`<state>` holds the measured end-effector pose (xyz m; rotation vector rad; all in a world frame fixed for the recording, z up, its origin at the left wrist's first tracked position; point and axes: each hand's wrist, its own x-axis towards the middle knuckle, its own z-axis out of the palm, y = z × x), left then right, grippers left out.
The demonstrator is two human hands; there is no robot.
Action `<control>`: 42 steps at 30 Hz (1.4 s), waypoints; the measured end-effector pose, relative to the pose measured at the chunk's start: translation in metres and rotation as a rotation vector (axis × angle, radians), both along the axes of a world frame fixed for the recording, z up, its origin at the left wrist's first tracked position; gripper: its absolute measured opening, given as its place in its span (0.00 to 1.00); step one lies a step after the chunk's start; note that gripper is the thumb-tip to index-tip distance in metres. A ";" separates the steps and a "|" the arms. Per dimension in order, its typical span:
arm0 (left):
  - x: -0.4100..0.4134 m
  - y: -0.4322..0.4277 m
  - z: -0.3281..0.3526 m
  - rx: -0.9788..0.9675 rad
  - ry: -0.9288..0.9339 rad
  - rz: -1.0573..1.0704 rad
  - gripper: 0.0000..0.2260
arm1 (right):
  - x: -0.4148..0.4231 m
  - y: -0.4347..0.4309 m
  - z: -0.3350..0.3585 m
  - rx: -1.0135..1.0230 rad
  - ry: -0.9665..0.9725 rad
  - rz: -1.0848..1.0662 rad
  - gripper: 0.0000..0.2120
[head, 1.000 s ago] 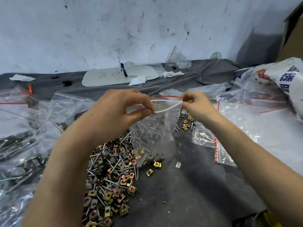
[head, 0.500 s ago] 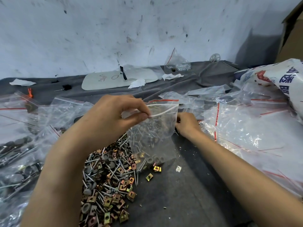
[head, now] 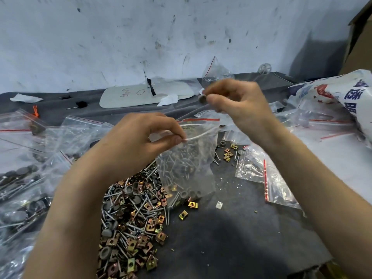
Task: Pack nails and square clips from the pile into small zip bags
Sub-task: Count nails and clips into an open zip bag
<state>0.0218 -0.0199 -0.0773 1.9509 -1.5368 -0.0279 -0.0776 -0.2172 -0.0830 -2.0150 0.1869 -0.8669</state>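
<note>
Clear plastic pinched between thumb and forefinger of the left hand [head: 141, 141]: one small zip bag [head: 203, 137], held by the left corner of its open mouth, hanging down, bottom touching the edge of the pile [head: 132, 218]. Inside, many nails [head: 181, 164], and a few grey round pieces [head: 191, 193] at the bottom. Above and behind the bag mouth, the right hand [head: 239, 103], thumb and forefinger closed on one grey round cap [head: 202, 99]. Just beside the bag bottom, two loose square clips [head: 192, 205] on the grey cloth [head: 231, 248]. To the right, a small group of clips [head: 228, 155], number not clear, near empty bags [head: 251, 170]. At far left, filled bags [head: 20, 188].
</note>
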 end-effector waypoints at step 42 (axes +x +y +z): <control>-0.002 0.001 0.001 -0.007 -0.010 -0.014 0.10 | -0.011 0.014 0.010 -0.107 0.082 0.088 0.03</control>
